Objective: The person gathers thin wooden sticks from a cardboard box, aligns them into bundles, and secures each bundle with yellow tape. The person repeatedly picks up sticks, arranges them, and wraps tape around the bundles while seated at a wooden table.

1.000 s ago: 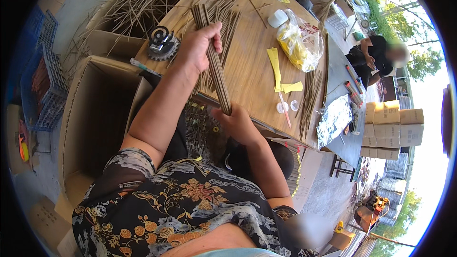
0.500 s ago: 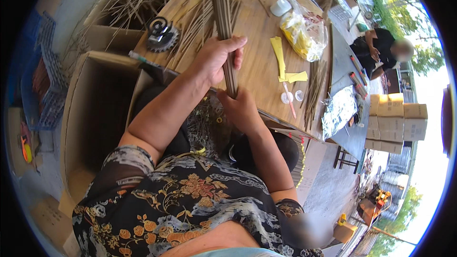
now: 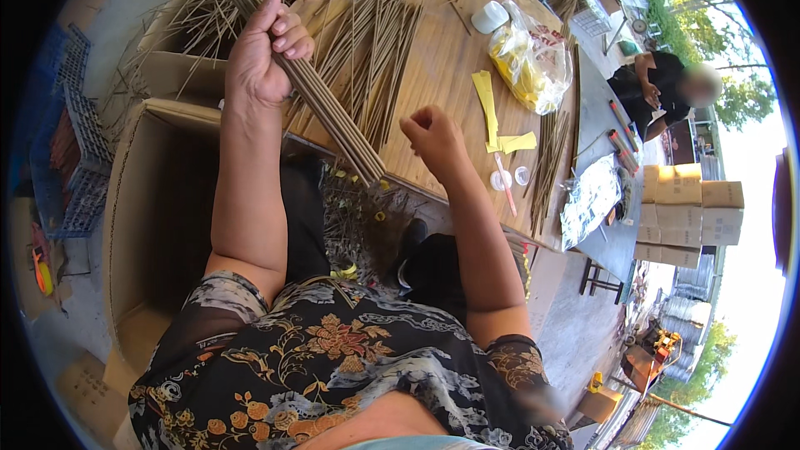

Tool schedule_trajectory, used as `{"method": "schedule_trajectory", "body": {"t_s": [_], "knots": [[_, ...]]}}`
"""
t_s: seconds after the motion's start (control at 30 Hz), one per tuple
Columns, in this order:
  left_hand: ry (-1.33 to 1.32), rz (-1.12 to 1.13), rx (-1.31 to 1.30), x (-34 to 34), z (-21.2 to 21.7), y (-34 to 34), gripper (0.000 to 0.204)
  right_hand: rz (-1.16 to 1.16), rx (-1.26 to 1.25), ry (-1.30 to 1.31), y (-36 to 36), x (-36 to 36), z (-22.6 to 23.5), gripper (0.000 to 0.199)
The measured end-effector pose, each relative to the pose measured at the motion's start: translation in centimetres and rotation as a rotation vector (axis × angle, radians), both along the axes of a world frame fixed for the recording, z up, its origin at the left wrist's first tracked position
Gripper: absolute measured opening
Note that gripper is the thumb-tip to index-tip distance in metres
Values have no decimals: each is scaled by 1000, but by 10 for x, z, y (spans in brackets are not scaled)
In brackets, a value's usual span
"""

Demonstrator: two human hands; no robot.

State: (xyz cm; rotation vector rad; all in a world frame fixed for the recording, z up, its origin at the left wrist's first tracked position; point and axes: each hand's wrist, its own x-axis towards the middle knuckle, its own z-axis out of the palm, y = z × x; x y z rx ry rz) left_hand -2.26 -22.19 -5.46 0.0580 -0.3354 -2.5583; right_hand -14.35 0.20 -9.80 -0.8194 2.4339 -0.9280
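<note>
My left hand (image 3: 262, 58) is wrapped round a bundle of thin brown sticks (image 3: 333, 121) and holds it aslant. The bundle's upper end points to the far left, and its lower end hangs over the table's near edge. Apart from the bundle, my right hand (image 3: 433, 140) hovers over the wooden table (image 3: 446, 58) with its fingers curled in and nothing visible in them. Beneath and beyond the bundle, many loose sticks (image 3: 379, 54) lie spread on the tabletop.
A deep cardboard box (image 3: 171, 225) stands at my left, with a tangle of sticks (image 3: 242, 4) behind it. Yellow strips (image 3: 485, 104), a plastic bag (image 3: 533, 58), a white jar (image 3: 490, 17) and more sticks (image 3: 550, 167) lie on the right. Another person (image 3: 654, 87) works farther off.
My left hand has carried the bundle to the left and tilted it from nearly upright. My right hand has let go of its lower end and moved slightly right and up.
</note>
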Motion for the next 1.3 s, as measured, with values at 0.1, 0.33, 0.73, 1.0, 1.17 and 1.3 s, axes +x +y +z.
{"method": "schedule_trajectory", "body": {"t_s": [0.1,0.33,0.73,1.0,1.17,1.3], "knots": [[-99,21,-25,-13,5,10,25,-72,219,114,-29,-9,12,42],[-92,-108,-25,-15,-9,6,23,-5,235,297,-51,-34,-29,42],[-186,-37,-55,-15,-6,14,23,50,225,285,-55,-43,-35,46],[-179,-62,-54,-17,-11,12,23,11,153,119,-49,-37,-21,40],[-181,-58,-46,-16,-9,13,23,-141,38,11,-44,-32,-17,36],[-206,-73,-19,-18,-8,15,22,-161,88,73,-34,-56,-28,38]]}}
